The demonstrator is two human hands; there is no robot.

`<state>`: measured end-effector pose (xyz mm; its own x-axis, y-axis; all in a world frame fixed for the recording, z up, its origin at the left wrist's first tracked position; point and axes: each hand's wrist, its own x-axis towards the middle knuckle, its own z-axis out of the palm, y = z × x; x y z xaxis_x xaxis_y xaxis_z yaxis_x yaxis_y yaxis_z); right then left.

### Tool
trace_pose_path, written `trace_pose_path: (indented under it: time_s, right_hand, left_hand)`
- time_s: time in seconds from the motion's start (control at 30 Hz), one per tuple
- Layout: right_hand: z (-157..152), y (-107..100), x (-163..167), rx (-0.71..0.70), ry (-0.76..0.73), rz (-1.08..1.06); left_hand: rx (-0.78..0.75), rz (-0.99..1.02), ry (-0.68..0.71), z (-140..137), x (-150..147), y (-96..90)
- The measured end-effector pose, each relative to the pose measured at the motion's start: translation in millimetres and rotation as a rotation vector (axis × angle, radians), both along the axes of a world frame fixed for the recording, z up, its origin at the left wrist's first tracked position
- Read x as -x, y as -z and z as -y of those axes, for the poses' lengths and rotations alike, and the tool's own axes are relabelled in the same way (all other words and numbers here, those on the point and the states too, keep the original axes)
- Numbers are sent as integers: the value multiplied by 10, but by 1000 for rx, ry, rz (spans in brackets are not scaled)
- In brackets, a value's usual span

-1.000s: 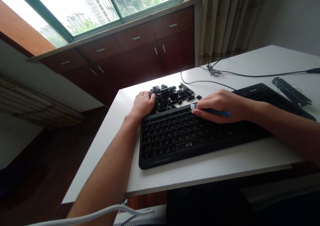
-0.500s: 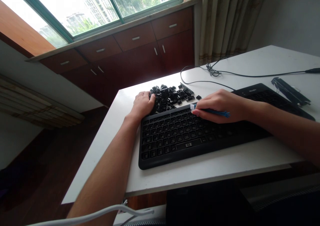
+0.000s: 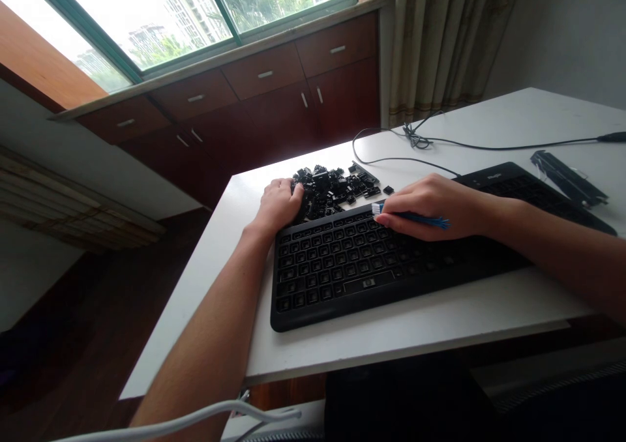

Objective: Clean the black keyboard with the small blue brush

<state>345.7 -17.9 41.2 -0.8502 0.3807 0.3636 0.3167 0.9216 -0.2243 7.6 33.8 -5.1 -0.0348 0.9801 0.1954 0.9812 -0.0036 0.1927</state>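
A black keyboard [image 3: 317, 304] lies at a slant on the white table, its key sockets bare of caps on the left part. My right hand [image 3: 430, 208] is closed around a small blue brush [image 3: 424, 220] with white bristles. Those bristles are at the keyboard's top row, near its back edge. At the keyboard's back left corner my left hand [image 3: 278, 204] rests with thumb and fingers apart, beside a heap of loose black keycaps [image 3: 323, 191]. Its fingertips are partly hidden, touching or just next to the heap.
A black cable [image 3: 415, 141] runs from the keyboard's back edge across the table [image 3: 528, 116]. To the right, a dark strip-shaped piece [image 3: 570, 178] lies by the keyboard. A pale curved tube or cord [image 3: 195, 422] crosses the bottom left. Wooden cabinets [image 3: 274, 103] stand beyond the table.
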Motion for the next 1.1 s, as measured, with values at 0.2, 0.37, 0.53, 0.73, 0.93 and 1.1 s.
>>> trace_pose_path:
  time_s: [0.2,0.37,0.53,0.73,0.93,1.1]
  right_hand:
    - [4,-6,4,2,-2,4]
    - [11,-14,3,3,2,2]
    - [9,-14,0,-2,12,13]
    - [14,-22,3,2,10,9]
    - [11,-21,2,0,10,11]
    - [13,-15,-1,-2,18,13]
  left_hand:
    - [7,5,1,-5,6,-2]
    - [1,15,10,-9,14,4]
    - [3,11,-3,-10,9,4]
    - [8,-1,-6,4,-4,-12]
    - [5,6,-3,8,2,-10]
    - [5,4,-4,-2,9,-1]
